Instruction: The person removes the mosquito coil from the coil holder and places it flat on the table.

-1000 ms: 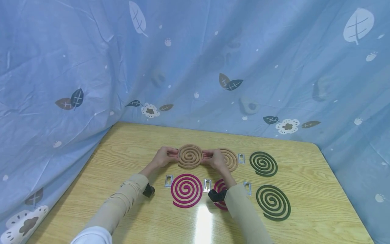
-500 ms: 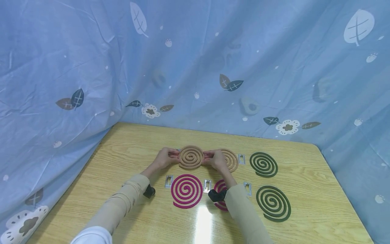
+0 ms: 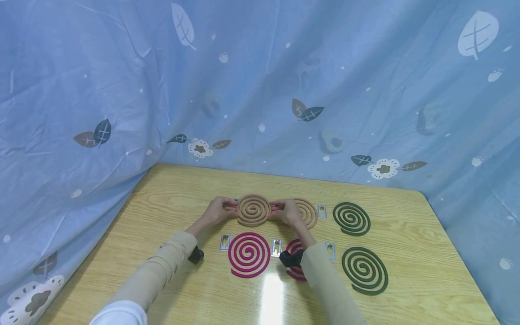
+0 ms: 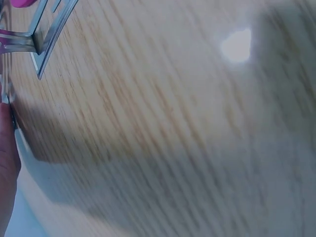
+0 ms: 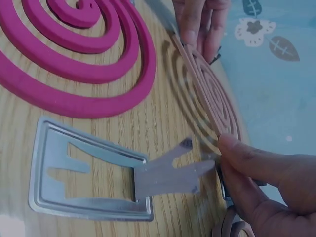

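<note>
In the head view a tan mosquito coil (image 3: 253,210) hangs between my two hands, just above the far part of the table. My left hand (image 3: 217,210) pinches its left edge and my right hand (image 3: 287,211) its right edge. From the right wrist the coil (image 5: 212,94) appears nearly edge-on, above its shadow, with thumb and fingers of the right hand (image 5: 271,187) on the near rim. The left hand (image 5: 202,24) grips the far rim. A second tan coil (image 3: 307,213) lies partly hidden behind my right hand. The left wrist view catches only part of the left hand (image 4: 6,163).
A whole pink coil (image 3: 248,255) lies nearer; another pink coil (image 3: 295,271) is partly covered by my right wrist. Two dark green coils (image 3: 351,219) lie to the right. Several metal stands (image 3: 276,248) sit beside the coils; one (image 5: 89,173) has a raised prong. A blue curtain (image 3: 260,90) borders the table.
</note>
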Action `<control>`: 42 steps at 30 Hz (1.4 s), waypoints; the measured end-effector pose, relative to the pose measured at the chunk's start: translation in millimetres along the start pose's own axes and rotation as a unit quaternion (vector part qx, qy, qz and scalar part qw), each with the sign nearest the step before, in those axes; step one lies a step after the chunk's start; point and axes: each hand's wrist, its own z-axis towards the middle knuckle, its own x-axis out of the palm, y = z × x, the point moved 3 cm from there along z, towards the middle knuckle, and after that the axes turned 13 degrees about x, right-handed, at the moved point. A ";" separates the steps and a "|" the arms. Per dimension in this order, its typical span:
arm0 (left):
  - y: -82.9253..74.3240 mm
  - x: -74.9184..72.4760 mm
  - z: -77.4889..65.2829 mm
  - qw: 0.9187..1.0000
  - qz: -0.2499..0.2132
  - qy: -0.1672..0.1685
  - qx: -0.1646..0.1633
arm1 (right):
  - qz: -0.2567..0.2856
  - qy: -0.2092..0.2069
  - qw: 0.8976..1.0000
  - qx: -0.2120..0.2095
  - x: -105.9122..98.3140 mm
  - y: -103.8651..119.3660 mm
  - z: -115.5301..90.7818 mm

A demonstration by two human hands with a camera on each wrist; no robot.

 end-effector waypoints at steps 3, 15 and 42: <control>1.1 0.5 0.9 1.000 0.003 0.005 0.005 | -0.005 0.006 1.000 0.000 -1.3 -1.0 0.1; 2.6 -1.8 2.0 1.000 0.007 0.014 0.016 | -0.071 -0.010 0.997 -0.023 1.2 2.5 2.4; -2.9 3.6 -2.0 1.000 0.022 -0.009 -0.002 | -0.113 -0.046 0.993 0.002 8.3 12.3 -3.3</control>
